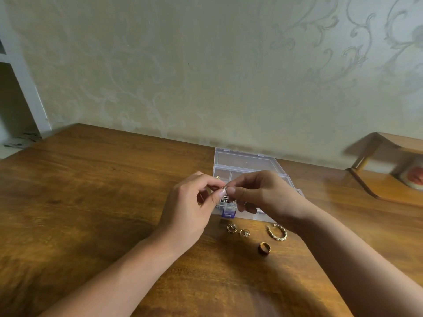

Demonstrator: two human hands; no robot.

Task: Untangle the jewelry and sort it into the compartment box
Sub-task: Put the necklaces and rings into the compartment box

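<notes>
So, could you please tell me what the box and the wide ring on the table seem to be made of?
The box looks like clear plastic: the table shows through its lid, and its latch is purple. The wide ring looks like polished gold-coloured metal, judging by its glints; whether it is real gold cannot be told.

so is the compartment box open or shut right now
Open: the compartment box has its clear lid folded back flat on the table, dividers exposed.

Single head-worn view, forward and down, close over both hands at the wooden table (91,191), wall behind.
</notes>
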